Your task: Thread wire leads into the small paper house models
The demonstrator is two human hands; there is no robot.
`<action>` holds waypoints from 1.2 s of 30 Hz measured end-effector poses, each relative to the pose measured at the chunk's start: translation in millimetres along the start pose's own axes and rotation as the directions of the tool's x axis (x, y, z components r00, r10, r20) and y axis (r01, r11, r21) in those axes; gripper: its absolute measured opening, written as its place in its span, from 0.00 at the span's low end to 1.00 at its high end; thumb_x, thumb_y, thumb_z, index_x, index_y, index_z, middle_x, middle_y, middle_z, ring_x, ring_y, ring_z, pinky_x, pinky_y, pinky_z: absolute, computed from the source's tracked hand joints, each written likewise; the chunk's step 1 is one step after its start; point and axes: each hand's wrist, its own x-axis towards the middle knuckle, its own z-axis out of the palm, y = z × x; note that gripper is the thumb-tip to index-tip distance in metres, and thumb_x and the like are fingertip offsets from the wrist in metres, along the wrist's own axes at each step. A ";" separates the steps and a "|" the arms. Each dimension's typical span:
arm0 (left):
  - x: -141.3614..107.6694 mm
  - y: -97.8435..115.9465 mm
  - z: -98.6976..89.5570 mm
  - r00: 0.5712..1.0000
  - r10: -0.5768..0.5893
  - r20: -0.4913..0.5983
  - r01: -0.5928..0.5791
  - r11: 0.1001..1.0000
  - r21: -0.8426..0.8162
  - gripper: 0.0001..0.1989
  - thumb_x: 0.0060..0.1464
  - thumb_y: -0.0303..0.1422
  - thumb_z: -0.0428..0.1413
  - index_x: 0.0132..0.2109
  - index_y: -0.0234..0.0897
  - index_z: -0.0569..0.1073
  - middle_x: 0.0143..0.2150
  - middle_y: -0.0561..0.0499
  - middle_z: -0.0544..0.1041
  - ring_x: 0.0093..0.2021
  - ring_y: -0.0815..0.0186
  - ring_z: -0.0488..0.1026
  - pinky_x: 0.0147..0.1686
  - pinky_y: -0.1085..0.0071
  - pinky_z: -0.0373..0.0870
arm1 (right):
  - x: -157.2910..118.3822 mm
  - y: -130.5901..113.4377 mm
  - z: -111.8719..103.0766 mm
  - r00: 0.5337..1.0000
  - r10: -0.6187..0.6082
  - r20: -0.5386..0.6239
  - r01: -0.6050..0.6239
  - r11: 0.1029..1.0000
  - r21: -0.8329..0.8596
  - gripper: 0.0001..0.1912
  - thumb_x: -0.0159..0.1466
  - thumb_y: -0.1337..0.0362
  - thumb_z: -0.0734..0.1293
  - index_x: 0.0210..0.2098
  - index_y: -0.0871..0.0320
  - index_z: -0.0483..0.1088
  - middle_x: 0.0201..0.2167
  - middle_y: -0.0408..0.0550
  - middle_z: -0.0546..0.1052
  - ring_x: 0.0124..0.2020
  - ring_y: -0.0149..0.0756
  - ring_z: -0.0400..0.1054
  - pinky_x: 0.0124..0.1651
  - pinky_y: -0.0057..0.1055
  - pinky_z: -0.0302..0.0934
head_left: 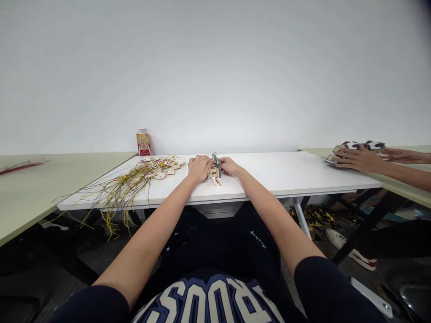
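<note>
My left hand [199,168], fingers curled, holds a small cream stack of printed tags [213,172] at the middle of the white table. My right hand [230,166] pinches a grey flat piece [217,165] against the right side of that stack. Thin strings show at the top of the stack. Just in front of it lies one loose red-and-white tag [216,181]. Left of my hands, a pile of cream, red and yellow tags [161,168] spreads out with long yellow and dark strings [129,184] hanging over the front edge.
A bottle with a gold and red label [143,142] stands at the back left by the wall. Greenish tables adjoin on both sides. At right, another person's hands [360,158] hold a stack of black-and-white printed pieces [350,146]. Gold and black scraps [316,216] lie below.
</note>
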 end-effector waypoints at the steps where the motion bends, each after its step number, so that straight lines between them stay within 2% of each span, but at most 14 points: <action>1: -0.1 0.2 -0.2 1.000 0.003 -0.001 -0.003 1.000 0.002 0.26 0.67 0.44 0.34 0.45 0.40 0.75 0.50 0.45 0.76 0.52 0.55 0.67 0.50 0.57 0.58 | 1.5 1.4 0.4 1.000 -0.003 -0.011 0.003 1.000 0.000 0.05 0.54 0.74 0.64 0.28 0.60 0.69 0.10 0.34 0.61 0.11 0.21 0.49 0.14 0.21 0.41; 6: -0.2 0.6 -1.7 1.000 0.003 0.006 -0.003 1.000 0.018 0.25 0.67 0.43 0.34 0.44 0.40 0.75 0.49 0.45 0.76 0.52 0.56 0.67 0.50 0.58 0.58 | 4.4 2.6 3.3 0.999 -0.020 -0.038 0.020 1.000 0.005 0.05 0.53 0.75 0.65 0.26 0.61 0.69 0.10 0.34 0.61 0.11 0.21 0.49 0.14 0.22 0.41; 13: -0.3 -0.2 -1.6 1.000 0.017 0.001 -0.018 0.999 0.027 0.24 0.66 0.43 0.36 0.43 0.40 0.75 0.49 0.45 0.76 0.51 0.56 0.67 0.49 0.58 0.58 | -8.0 -13.5 9.5 0.998 -0.018 -0.066 0.019 1.000 0.015 0.07 0.52 0.78 0.65 0.24 0.62 0.68 0.11 0.34 0.62 0.12 0.20 0.50 0.16 0.20 0.44; 17: -1.0 0.1 -1.6 1.000 0.021 -0.017 -0.020 1.000 0.017 0.24 0.66 0.42 0.36 0.43 0.40 0.75 0.49 0.45 0.76 0.51 0.55 0.68 0.49 0.57 0.58 | -10.5 -14.9 8.6 0.998 -0.018 -0.058 0.019 1.000 0.018 0.07 0.52 0.79 0.66 0.25 0.62 0.68 0.10 0.33 0.61 0.12 0.19 0.49 0.16 0.20 0.44; 21: -1.7 1.0 -2.8 1.000 0.014 -0.012 -0.013 1.000 0.015 0.23 0.66 0.42 0.36 0.43 0.41 0.75 0.49 0.45 0.76 0.51 0.55 0.68 0.49 0.57 0.59 | -6.1 -9.2 5.0 1.000 0.014 0.018 -0.014 0.999 0.034 0.07 0.53 0.77 0.65 0.30 0.62 0.70 0.11 0.34 0.62 0.11 0.21 0.49 0.14 0.21 0.40; 25: -1.9 1.1 -3.7 1.000 0.011 -0.009 -0.010 0.999 0.030 0.23 0.66 0.43 0.37 0.44 0.41 0.75 0.50 0.45 0.76 0.51 0.56 0.67 0.48 0.58 0.59 | -0.6 -4.3 2.1 0.990 0.066 0.124 -0.079 0.991 0.104 0.08 0.52 0.76 0.65 0.31 0.60 0.67 0.13 0.35 0.64 0.12 0.20 0.50 0.14 0.19 0.40; 30: -1.1 -1.2 -1.7 0.999 0.034 -0.019 -0.034 0.999 0.010 0.23 0.66 0.43 0.37 0.43 0.42 0.76 0.51 0.46 0.75 0.51 0.56 0.67 0.48 0.57 0.59 | 3.2 -1.3 0.3 0.969 0.106 0.223 -0.149 0.971 0.189 0.12 0.51 0.76 0.65 0.33 0.58 0.63 0.14 0.33 0.60 0.12 0.19 0.48 0.15 0.17 0.40; 36: 0.7 -3.8 3.8 0.998 0.036 -0.050 -0.036 0.999 0.000 0.23 0.66 0.43 0.39 0.43 0.42 0.76 0.52 0.47 0.75 0.51 0.55 0.68 0.48 0.57 0.60 | 1.4 -3.3 2.4 0.971 0.098 0.220 -0.153 0.955 0.253 0.16 0.51 0.78 0.63 0.36 0.56 0.62 0.15 0.32 0.58 0.13 0.20 0.46 0.17 0.17 0.45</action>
